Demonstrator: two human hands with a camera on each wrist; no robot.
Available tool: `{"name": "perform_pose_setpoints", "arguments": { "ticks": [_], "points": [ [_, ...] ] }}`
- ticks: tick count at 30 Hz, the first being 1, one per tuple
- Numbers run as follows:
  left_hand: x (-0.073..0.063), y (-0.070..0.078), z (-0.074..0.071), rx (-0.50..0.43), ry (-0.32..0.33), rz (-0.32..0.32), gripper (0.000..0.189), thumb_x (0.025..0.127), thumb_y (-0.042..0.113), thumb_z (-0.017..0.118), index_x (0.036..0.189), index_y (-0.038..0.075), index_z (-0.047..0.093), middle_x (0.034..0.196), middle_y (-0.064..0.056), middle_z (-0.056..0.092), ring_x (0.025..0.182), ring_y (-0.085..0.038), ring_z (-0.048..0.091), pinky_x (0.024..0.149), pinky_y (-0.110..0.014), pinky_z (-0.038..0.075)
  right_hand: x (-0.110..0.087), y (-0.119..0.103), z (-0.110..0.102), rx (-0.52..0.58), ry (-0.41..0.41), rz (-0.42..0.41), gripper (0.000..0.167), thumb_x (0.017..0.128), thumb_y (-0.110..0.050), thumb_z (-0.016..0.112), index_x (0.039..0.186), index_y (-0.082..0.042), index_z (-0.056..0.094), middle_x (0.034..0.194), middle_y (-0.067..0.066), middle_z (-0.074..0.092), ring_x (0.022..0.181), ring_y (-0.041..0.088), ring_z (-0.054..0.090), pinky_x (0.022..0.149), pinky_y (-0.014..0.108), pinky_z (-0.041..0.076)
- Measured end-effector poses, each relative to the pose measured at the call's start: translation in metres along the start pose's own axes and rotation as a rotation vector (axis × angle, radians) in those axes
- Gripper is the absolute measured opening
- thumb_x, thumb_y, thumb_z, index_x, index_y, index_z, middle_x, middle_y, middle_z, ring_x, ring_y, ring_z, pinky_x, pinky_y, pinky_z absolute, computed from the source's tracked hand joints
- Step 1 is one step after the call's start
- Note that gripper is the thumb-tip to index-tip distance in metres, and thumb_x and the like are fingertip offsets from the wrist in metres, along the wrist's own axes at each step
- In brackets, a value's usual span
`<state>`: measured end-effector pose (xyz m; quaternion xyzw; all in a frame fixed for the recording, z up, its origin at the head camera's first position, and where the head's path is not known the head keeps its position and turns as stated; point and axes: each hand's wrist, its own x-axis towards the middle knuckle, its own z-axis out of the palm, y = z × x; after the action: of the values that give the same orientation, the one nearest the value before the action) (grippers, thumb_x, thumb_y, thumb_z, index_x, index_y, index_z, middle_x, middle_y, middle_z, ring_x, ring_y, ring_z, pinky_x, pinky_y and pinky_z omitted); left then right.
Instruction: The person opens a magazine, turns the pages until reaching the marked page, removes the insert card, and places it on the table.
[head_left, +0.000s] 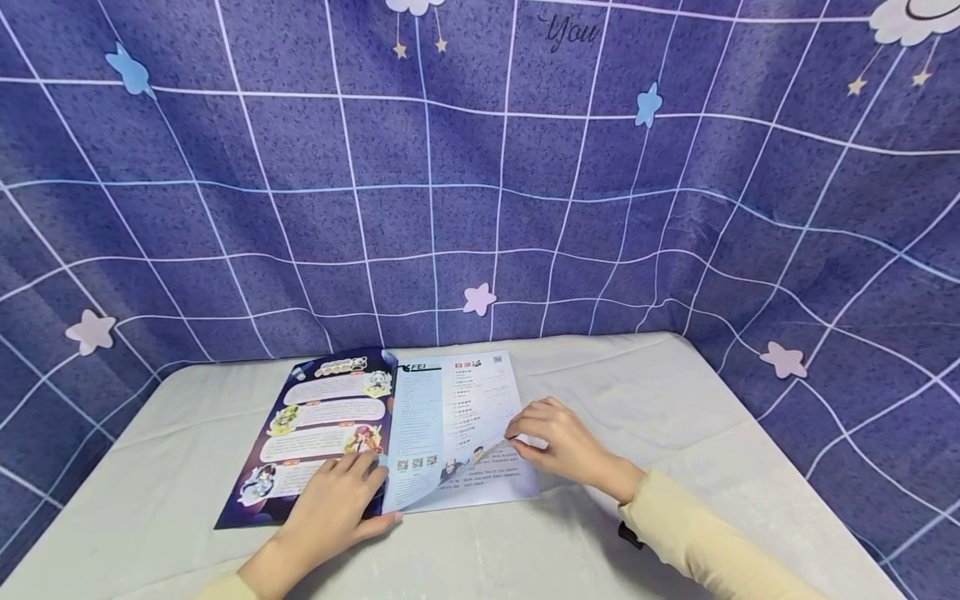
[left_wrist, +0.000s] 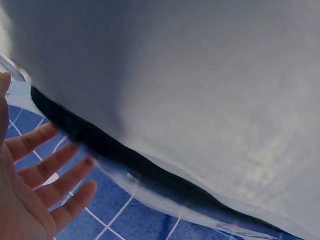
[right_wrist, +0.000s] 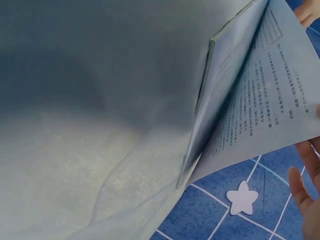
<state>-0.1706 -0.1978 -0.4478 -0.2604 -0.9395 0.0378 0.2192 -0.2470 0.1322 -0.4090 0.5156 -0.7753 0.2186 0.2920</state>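
Observation:
An open magazine lies on a cloth-covered table. Its left page is dark, with cartoon figures and white text boxes; the right one is pale blue and white with a contents list. With fingers spread, my left hand rests on the lower left page beside the spine. Between thumb and fingers, my right hand pinches the lower right corner of the right-hand page, which curls up and shows a printed page beneath. Seen from the right wrist, that lifted page stands away from the rest of the magazine.
The pale grey tablecloth spreads around the magazine. Behind and along both sides hangs a blue curtain with white grid lines, stars and clouds. A small black object shows under the right sleeve at the wrist.

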Motion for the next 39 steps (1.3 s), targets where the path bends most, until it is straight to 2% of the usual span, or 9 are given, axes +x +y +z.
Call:
{"name": "perform_pose_setpoints", "arguments": {
  "ticks": [9, 19, 25, 31, 36, 39],
  "points": [
    [0.000, 0.004, 0.002, 0.026, 0.041, 0.030, 0.053, 0.072, 0.061, 0.062, 0.089, 0.011, 0.059, 0.099, -0.012, 0.060, 0.081, -0.028, 0.059, 0.066, -0.041, 0.049, 0.003, -0.001, -0.003, 0.010, 0.015, -0.020, 0.009, 0.075, -0.013, 0.071, 0.083, -0.015, 0.068, 0.083, -0.007, 0.068, 0.081, 0.008, 0.062, 0.080, 0.027, 0.045],
    [0.001, 0.008, 0.005, 0.062, 0.085, 0.054, 0.049, 0.074, 0.059, 0.059, 0.082, 0.011, 0.057, 0.091, -0.012, 0.060, 0.074, -0.029, 0.058, 0.063, -0.040, 0.048, 0.002, -0.003, -0.008, 0.021, 0.037, -0.029, 0.010, 0.074, -0.013, 0.072, 0.083, -0.015, 0.068, 0.083, -0.007, 0.068, 0.082, 0.009, 0.062, 0.080, 0.028, 0.045],
    [0.001, 0.012, 0.005, 0.073, 0.086, 0.051, 0.049, 0.076, 0.059, 0.058, 0.081, 0.011, 0.056, 0.090, -0.012, 0.060, 0.069, -0.029, 0.057, 0.061, -0.040, 0.046, 0.000, -0.002, -0.010, 0.025, 0.051, -0.043, 0.011, 0.073, -0.012, 0.071, 0.084, -0.014, 0.069, 0.084, -0.006, 0.068, 0.082, 0.010, 0.062, 0.079, 0.029, 0.046],
    [0.002, 0.013, 0.004, 0.079, 0.074, 0.033, 0.051, 0.076, 0.062, 0.056, 0.078, 0.010, 0.056, 0.081, -0.010, 0.057, 0.067, -0.028, 0.055, 0.060, -0.039, 0.044, -0.001, -0.002, -0.009, 0.032, 0.055, -0.045, 0.011, 0.074, -0.012, 0.071, 0.085, -0.015, 0.069, 0.086, -0.006, 0.068, 0.084, 0.010, 0.062, 0.080, 0.028, 0.045],
    [0.002, 0.013, 0.004, 0.071, 0.074, 0.027, 0.048, 0.076, 0.059, 0.057, 0.079, 0.011, 0.057, 0.089, -0.011, 0.060, 0.071, -0.029, 0.057, 0.062, -0.040, 0.046, 0.000, -0.004, -0.009, 0.043, 0.058, -0.033, 0.015, 0.074, -0.011, 0.071, 0.088, -0.013, 0.068, 0.090, -0.003, 0.068, 0.087, 0.011, 0.062, 0.083, 0.028, 0.045],
    [0.003, 0.011, 0.003, 0.057, 0.057, 0.013, 0.048, 0.077, 0.059, 0.057, 0.082, 0.011, 0.059, 0.096, -0.012, 0.062, 0.078, -0.031, 0.059, 0.066, -0.043, 0.048, 0.001, -0.005, -0.010, 0.051, 0.048, -0.008, 0.018, 0.075, -0.011, 0.070, 0.092, -0.011, 0.068, 0.094, 0.000, 0.068, 0.091, 0.014, 0.061, 0.084, 0.031, 0.045]
  ]
}}
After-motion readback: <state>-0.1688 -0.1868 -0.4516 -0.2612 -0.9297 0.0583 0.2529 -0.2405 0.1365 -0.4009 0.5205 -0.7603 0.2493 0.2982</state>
